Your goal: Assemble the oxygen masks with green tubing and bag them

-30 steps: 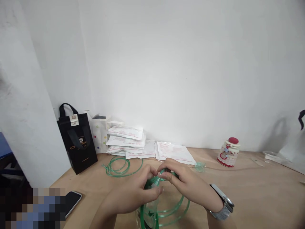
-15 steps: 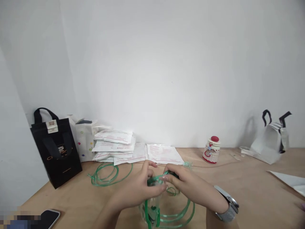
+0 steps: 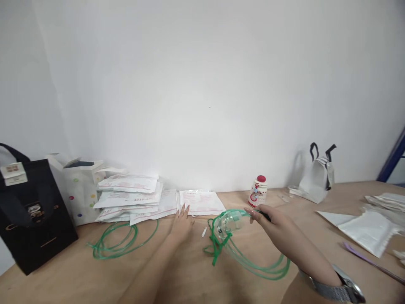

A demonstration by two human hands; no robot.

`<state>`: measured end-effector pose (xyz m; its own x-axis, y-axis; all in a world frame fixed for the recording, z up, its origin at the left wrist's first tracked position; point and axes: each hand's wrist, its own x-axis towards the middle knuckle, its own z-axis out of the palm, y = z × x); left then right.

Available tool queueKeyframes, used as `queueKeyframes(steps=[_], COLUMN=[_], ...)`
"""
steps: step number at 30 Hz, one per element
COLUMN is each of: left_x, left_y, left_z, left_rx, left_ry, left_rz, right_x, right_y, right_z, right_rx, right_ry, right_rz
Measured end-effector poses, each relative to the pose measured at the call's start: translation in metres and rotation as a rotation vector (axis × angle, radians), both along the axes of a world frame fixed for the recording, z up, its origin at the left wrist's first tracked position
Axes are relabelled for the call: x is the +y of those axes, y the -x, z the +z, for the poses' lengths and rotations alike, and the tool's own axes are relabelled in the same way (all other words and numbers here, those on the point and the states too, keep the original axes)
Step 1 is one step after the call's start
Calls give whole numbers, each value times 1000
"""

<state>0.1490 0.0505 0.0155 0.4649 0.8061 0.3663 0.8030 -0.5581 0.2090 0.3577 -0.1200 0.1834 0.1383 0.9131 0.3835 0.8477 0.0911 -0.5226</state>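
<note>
My right hand [image 3: 268, 219] is closed on a bundle of green tubing [image 3: 259, 268], and part of a black object [image 3: 264, 212] shows in the same grip, its kind hidden. A clear plastic mask [image 3: 229, 224] with a green strap [image 3: 216, 249] hangs at the left end of that bundle, just above or on the table. My left hand [image 3: 182, 223] reaches forward with fingers spread. Its fingertips are at the near edge of a flat white packet [image 3: 201, 202] with reddish print; whether they press on it I cannot tell. A small white strip [image 3: 204, 232] lies between the hands.
Stacked white packets [image 3: 126, 198] stand left of my left hand, with a loose green tube coil [image 3: 115, 240] before them. A black paper bag [image 3: 34, 215] is far left. Rightward are a red-lidded jar [image 3: 257, 192], a white bag [image 3: 313, 181], opened wrappers [image 3: 368, 228] and a purple-ended tool [image 3: 357, 251].
My hands have parted: the left has moved forward to the packet and opened, the right has carried the mask and tubing rightward. The view has turned right, showing more wrappers.
</note>
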Motion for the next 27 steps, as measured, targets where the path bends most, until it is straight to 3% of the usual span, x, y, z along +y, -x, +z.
queueKeyframes(steps=[5,9,12,16,21,24,27], left_x=[10,11,11,2,-41,-77,-107], left_y=[-11,-12,-5,14,52,72,87], left_z=[-18,-12,8,47,100,129,147], left_rx=[-12,-122,-262,-485,-776,-1334,-1592], left_ry=[-64,-146,-202,-258,-280,32,213], left_rz=[50,64,81,134,237,98,-25], right_x=[-1,-3,-3,-2,0,8,19], right_y=[4,4,5,8,13,19,32], right_z=[0,0,0,4,13,14,9], right_rx=[-4,9,25,66,271,477,702], right_ry=[12,-8,-33,-59,-149,-171,-142], right_rz=[57,63,53,58,148,296,457])
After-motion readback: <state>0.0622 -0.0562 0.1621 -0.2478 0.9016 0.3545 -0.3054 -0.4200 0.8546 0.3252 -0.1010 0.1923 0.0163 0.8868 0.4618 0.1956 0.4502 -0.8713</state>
